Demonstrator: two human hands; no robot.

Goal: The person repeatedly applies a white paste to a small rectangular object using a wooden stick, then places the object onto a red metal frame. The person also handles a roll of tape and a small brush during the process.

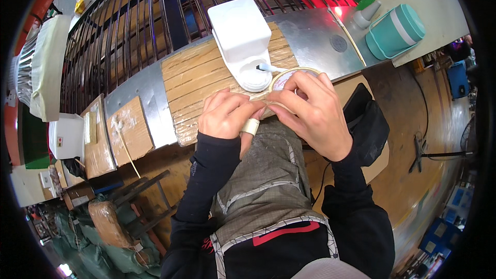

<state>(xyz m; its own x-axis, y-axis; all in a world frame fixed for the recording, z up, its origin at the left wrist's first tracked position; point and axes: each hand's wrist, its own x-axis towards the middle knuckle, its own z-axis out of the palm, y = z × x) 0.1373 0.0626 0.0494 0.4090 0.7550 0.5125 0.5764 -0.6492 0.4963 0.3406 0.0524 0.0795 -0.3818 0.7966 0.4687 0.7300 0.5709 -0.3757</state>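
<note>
And here we are at the bench's near edge, both hands tip to tip! Our left hand (225, 119) has its fingers bunched narrow, a pale band (250, 126) circling what looks like the thumb. Our right hand (315, 113) answers with thumb and forefinger drawn close; whether either pinch grips something, we cannot tell, it's too small. The tape roll (278, 79) sits just behind those right fingers, by the foot of the white container (239, 31), on the corrugated board (188, 93).

This looks like fine fingertip work, so we want light, square pinches and quiet wrists, with one hand bracing while the other does the moving. Careful with those right knuckles: the brush (268, 67) leans out just beyond them, and a careless lift could knock it or shove the roll.
</note>
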